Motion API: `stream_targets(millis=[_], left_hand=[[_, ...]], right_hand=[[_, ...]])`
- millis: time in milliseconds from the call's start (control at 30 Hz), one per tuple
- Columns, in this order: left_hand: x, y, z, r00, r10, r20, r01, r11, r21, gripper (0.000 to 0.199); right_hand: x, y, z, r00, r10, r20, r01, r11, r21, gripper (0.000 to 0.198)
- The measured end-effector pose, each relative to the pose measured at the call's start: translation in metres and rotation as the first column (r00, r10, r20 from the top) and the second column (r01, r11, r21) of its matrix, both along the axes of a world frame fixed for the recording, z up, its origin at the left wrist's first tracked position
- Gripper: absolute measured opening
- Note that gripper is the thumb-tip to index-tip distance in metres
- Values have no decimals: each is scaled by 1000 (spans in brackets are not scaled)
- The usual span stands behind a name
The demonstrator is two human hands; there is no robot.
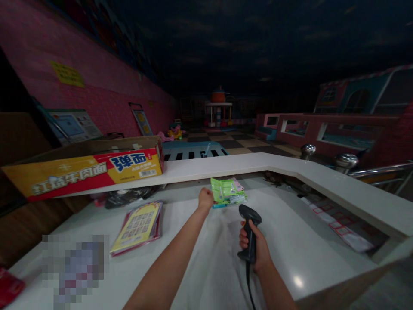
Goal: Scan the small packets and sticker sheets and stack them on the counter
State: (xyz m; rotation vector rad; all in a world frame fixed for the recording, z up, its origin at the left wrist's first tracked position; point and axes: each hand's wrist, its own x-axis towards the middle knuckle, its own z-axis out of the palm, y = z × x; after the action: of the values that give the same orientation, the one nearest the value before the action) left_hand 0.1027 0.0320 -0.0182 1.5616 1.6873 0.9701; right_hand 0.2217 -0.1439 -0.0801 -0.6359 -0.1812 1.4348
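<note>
My right hand is wrapped round the grip of a black handheld barcode scanner, its head tilted up and its cable trailing down over the counter. Further forward, my left hand is closed at the left edge of a bright green packet, pinching it. More flat packets in green and pink lie under and beside it, against the back of the counter. A small teal strip-like item rests just below the packets. My left fingertips are mostly hidden.
A yellow-and-red cardboard box stands on the raised white ledge. Yellow booklets lie on the white counter at left, near a blurred-out patch and a red object. Papers with red frames are at right.
</note>
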Motion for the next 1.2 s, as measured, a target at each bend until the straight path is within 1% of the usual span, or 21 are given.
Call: stream_targets(millis=[67, 133, 167, 267, 333, 400, 467, 533, 567, 667, 767, 833, 933, 1033, 1133, 1200], left_hand=[[-29, -17, -13, 994, 8, 108, -9, 1000, 16, 10], [-62, -35, -31, 932, -27, 362, -2, 997, 82, 2], [-78, -43, -41, 903, -46, 428, -4, 993, 116, 7], [-115, -62, -67, 871, -50, 488, -43, 983, 178, 17], [-128, -70, -78, 866, -61, 496, -59, 973, 223, 19], [-133, -73, -84, 867, -78, 492, -60, 964, 259, 18], [-133, -74, -87, 883, -82, 463, -56, 959, 276, 17], [-131, -73, -86, 899, -79, 431, -50, 959, 280, 15], [-131, -73, -86, 903, -80, 422, -44, 960, 277, 14], [-131, -74, -83, 919, -61, 389, -51, 961, 271, 11], [-133, -75, -79, 956, -9, 293, -88, 944, 317, 7], [-133, -75, -78, 965, -6, 263, -87, 935, 343, 6], [-133, -76, -79, 933, -63, 354, -56, 947, 316, 11], [-131, -76, -82, 884, -84, 460, -54, 959, 278, 15], [-132, -76, -84, 872, -46, 488, -97, 960, 264, 14], [-133, -76, -84, 898, -5, 440, -128, 954, 271, 11]], right_hand=[[0, -2, 0, 1000, 12, 19, -12, 1000, 15, 40], [-1, -4, 0, 997, 43, 60, -44, 999, 20, 39], [-3, -5, 1, 994, 62, 92, -64, 998, 17, 40], [-10, -8, 6, 970, 117, 214, -118, 993, -9, 42], [-21, -11, 10, 936, 157, 314, -154, 987, -37, 43], [-34, -17, 15, 882, 194, 429, -182, 981, -71, 45], [-48, -24, 20, 818, 222, 531, -200, 975, -98, 46], [-59, -31, 23, 771, 242, 589, -216, 970, -116, 47], [-64, -34, 24, 759, 251, 601, -222, 967, -122, 46], [-71, -38, 25, 762, 266, 590, -225, 964, -143, 44], [-73, -39, 26, 764, 265, 589, -211, 964, -160, 44], [-74, -39, 28, 747, 261, 612, -207, 965, -159, 44], [-76, -37, 30, 724, 259, 640, -198, 966, -166, 45], [-74, -32, 28, 730, 254, 634, -186, 967, -173, 44], [-64, -24, 23, 765, 230, 601, -160, 973, -168, 42], [-54, -18, 20, 785, 223, 578, -145, 973, -180, 41]])
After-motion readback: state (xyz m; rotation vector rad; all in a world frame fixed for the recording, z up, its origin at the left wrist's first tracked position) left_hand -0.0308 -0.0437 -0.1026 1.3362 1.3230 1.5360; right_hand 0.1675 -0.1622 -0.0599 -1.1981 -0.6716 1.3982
